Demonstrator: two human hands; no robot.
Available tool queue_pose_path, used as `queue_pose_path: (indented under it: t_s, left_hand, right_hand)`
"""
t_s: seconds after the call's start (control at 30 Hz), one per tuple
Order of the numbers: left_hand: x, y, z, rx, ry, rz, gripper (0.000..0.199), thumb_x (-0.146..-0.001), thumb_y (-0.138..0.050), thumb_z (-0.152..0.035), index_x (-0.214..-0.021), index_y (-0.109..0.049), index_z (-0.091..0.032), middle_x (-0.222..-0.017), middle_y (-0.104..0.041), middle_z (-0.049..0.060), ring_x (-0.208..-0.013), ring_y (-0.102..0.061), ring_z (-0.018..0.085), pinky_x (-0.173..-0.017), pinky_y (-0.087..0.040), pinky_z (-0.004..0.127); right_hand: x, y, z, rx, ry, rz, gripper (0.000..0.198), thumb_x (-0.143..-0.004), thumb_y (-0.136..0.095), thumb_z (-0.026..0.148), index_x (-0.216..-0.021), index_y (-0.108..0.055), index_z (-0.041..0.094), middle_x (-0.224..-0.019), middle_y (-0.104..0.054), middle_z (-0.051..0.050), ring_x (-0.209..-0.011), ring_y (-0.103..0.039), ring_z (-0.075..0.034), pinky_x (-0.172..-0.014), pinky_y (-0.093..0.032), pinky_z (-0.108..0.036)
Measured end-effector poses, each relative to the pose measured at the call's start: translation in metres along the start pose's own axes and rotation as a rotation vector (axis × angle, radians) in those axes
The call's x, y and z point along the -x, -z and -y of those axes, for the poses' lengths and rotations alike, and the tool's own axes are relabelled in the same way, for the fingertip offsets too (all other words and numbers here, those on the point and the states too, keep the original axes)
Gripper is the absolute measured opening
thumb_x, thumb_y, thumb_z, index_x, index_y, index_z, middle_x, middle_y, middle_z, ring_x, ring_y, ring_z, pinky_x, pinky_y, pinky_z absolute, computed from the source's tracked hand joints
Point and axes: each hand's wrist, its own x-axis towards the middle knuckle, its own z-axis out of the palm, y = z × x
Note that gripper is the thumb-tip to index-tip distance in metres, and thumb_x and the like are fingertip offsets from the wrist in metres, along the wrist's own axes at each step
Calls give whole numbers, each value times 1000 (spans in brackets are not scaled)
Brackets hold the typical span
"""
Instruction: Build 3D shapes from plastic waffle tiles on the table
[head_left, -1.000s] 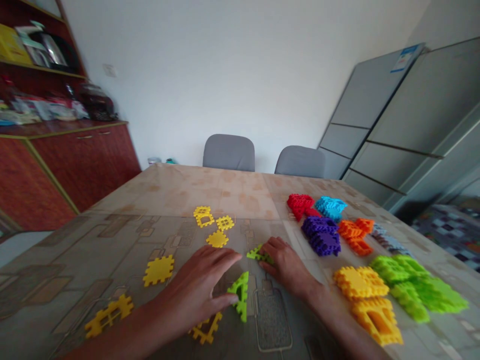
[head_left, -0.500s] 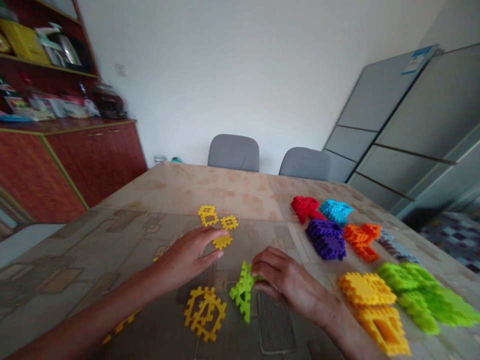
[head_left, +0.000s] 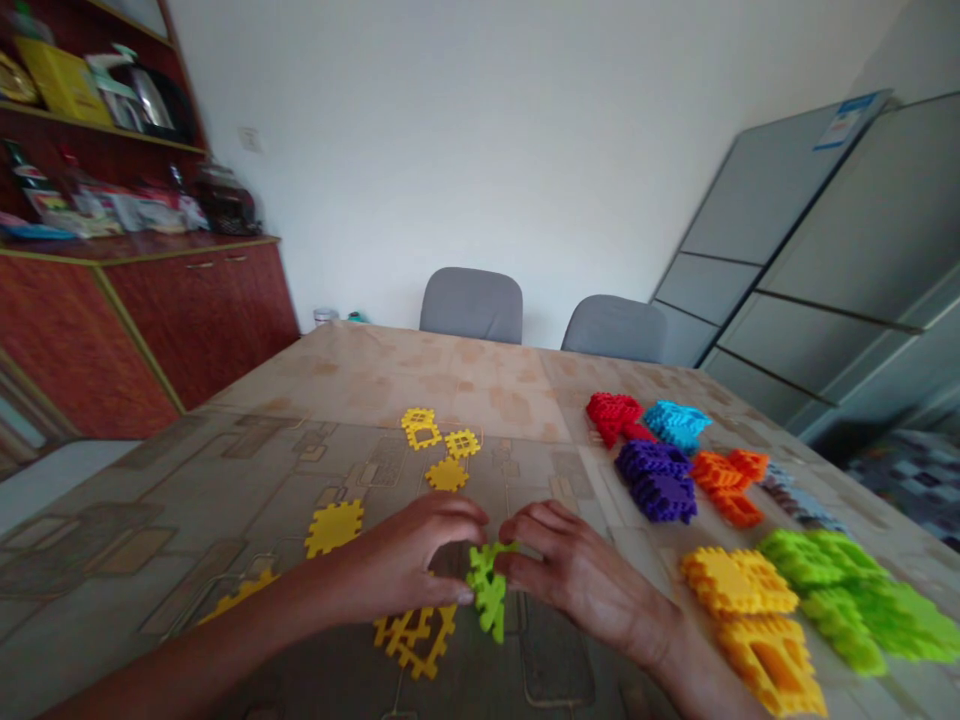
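My right hand [head_left: 574, 565] is closed on the upper right part of a lime-green interlocking building block [head_left: 489, 590] with notched edges, held tilted above the table. Reaching in from the left is my left hand [head_left: 420, 560], its thumb and fingers apart. Its thumb tip is at the block's left edge; whether it touches cannot be told. Under that hand lie yellow frame-shaped blocks [head_left: 416, 650], partly covered. A solid yellow block [head_left: 448, 475] and a yellow window block [head_left: 462, 443] rest beyond the hands.
Yellow blocks [head_left: 334, 525] lie at the left. On the right stand stacks of red blocks [head_left: 613, 415], blue blocks [head_left: 677, 425], purple blocks [head_left: 656, 480], orange blocks [head_left: 729, 485], amber blocks [head_left: 739, 580] and green blocks [head_left: 862, 590]. Two grey chairs [head_left: 471, 305] stand behind the table.
My left hand has moved right and nearer to me, up to the green block, now covering part of the yellow frame blocks. My right hand keeps its hold on the green block.
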Motion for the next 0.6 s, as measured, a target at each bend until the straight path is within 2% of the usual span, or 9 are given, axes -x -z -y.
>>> queue_pose_path:
  t_s: [0.13,0.3,0.33,0.47,0.6]
  left_hand:
    - [1,4,-6,-138,2,27,37,-75,-86,-28,-108,-71,-24,-125,-66,7,-120,-58,30,-106,-41,43]
    - [4,2,-4,-192,30,32,40,-77,-84,-26,-113,-68,-23,-123,-67,7,-119,-58,29,-108,-37,46]
    - [5,0,-2,-197,34,31,40,-76,-84,-26,-113,-68,-23,-123,-66,7,-119,-58,29,-109,-36,46]
    - [4,-8,-2,-202,42,18,41,-73,-86,-22,-110,-66,-22,-120,-66,5,-116,-58,28,-108,-36,44]
    - [1,-12,-9,-200,61,26,41,-72,-87,-23,-107,-67,-22,-113,-68,4,-111,-59,28,-102,-40,41]
  right_hand:
    - [1,-4,-6,37,-17,15,19,-104,-46,23,-110,-64,26,-116,-66,-3,-106,-58,-20,-90,-49,-38]
    - [1,-3,-11,-127,-94,36,14,-99,-51,15,-103,-63,22,-108,-67,-4,-101,-58,-19,-89,-48,-35]
    - [1,-2,-12,-163,-113,42,19,-95,-53,9,-105,-63,21,-109,-67,-4,-103,-58,-19,-91,-47,-35]
    - [5,-1,-17,-286,-175,58,57,-74,-50,-8,-121,-60,21,-120,-64,-6,-113,-56,-20,-98,-45,-36]
    - [11,-3,-22,-389,-241,87,67,-69,-48,-9,-127,-57,23,-127,-62,-7,-119,-55,-21,-102,-44,-36]
